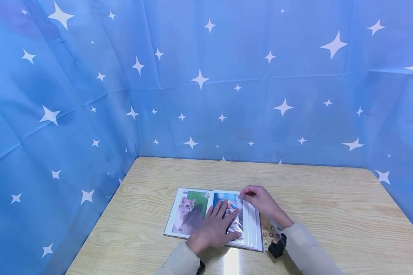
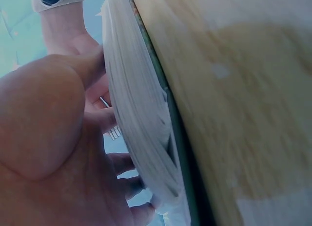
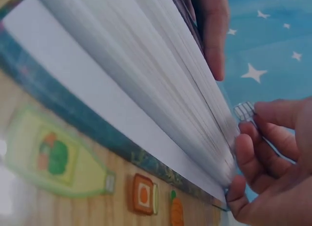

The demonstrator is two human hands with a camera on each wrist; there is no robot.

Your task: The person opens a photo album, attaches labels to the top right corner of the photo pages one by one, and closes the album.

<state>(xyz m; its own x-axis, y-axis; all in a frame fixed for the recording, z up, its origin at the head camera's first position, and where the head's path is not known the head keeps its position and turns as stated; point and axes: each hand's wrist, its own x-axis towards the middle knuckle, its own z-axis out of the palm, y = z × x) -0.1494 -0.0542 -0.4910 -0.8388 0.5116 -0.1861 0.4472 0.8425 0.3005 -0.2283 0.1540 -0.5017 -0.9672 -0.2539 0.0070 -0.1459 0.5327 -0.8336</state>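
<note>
An album [image 1: 254, 229] of thick, stacked pages lies spread on the table, with a kitten photo [image 1: 189, 214] on its left page. On the right page is a second animal photo [image 1: 239, 217], partly covered by my left hand [image 1: 215, 229]. That hand rests on it with fingers spread. At the upper right corner of this photo my right hand [image 1: 259, 200] pinches a small clear piece with dark stripes [image 3: 244, 110] between thumb and forefinger. The page edges [image 3: 146, 65] fan out beside the right hand in the right wrist view.
A sheet printed with small food pictures [image 1: 269, 233] lies right of the album, partly under the right forearm; a bottle picture [image 3: 56, 155] shows on it up close. The wooden table [image 1: 158, 172] meets a blue star-patterned curtain [image 1: 241, 114] at the back and sides.
</note>
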